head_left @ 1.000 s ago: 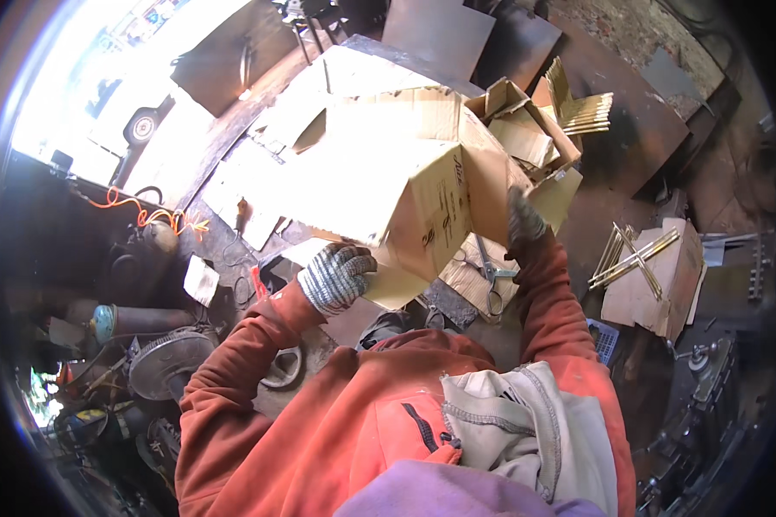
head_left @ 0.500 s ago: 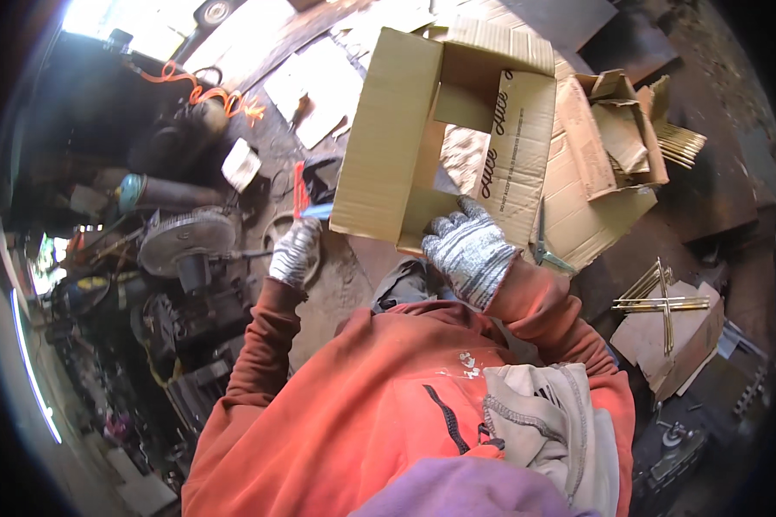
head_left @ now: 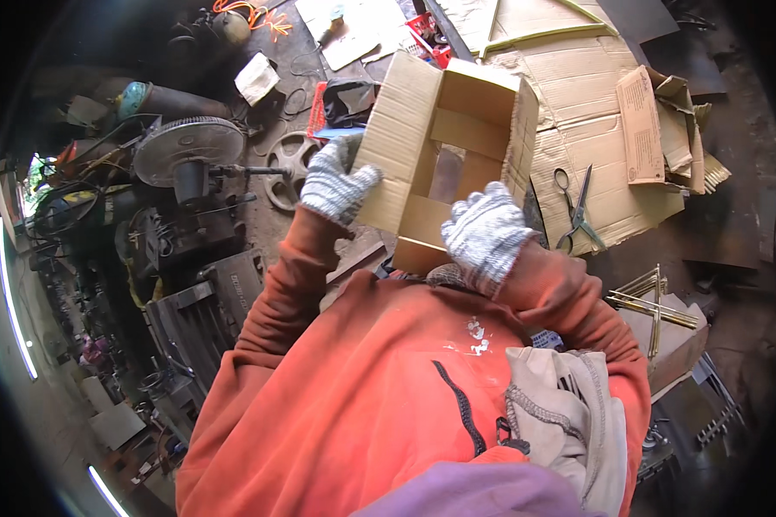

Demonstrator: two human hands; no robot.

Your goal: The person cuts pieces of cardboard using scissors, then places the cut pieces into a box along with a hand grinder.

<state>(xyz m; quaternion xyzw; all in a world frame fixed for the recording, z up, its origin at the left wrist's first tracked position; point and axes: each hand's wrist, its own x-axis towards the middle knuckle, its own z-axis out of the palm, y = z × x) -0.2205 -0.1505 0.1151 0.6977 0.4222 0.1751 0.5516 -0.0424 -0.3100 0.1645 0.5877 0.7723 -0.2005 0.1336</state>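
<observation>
An open brown cardboard box point(head_left: 397, 142) is held tilted in front of me, with a gap in its bottom. My left hand point(head_left: 338, 183), in a grey-and-white knit glove, grips the left flap, thumb on the near face and fingers partly hidden at the edge. At the near right corner, my right hand point(head_left: 489, 234), gloved alike, curls its fingers over the box's wall. Dark-bladed scissors point(head_left: 580, 215) lie to the right of that hand on a flattened cardboard sheet point(head_left: 569, 112).
A smaller open carton point(head_left: 638, 129) lies at the right, near thin brass-coloured rods point(head_left: 660, 314) resting on another box. A standing fan point(head_left: 190, 151), a spoked wheel point(head_left: 283, 177) and a red basket point(head_left: 319, 108) are on the left.
My left hand has moved up and right onto the box's flap. The box has tilted and come closer to me; my right hand has shifted slightly along its near edge.
</observation>
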